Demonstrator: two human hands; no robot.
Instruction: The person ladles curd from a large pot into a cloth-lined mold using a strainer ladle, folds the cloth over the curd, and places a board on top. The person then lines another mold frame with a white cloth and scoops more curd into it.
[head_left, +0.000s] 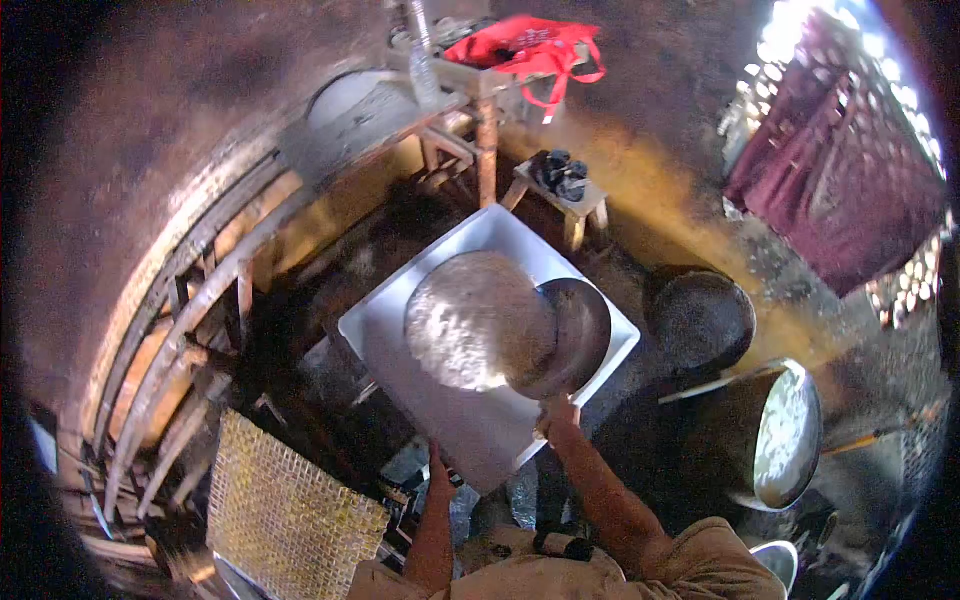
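A large square pale tray (400, 395) is held out in front of me, turned corner-wise. In it lie a wide round metal pan or lid (470, 320), shiny on one side, and a darker round pan (585, 325) partly beneath it. My left hand (440, 475) is at the tray's near left edge, its fingers mostly hidden under the side. At the near right edge, my right hand (558, 418) is closed on the rim, close to the dark pan.
A woven mat (290, 500) lies at lower left beside curved wooden rails (180, 330). A small stool (565, 190) bears dark items. To the right are a dark round pan (703, 320) and a large shiny bowl (787, 435). A red bag (530, 45) sits on a ledge; maroon cloth (840, 170) hangs at right.
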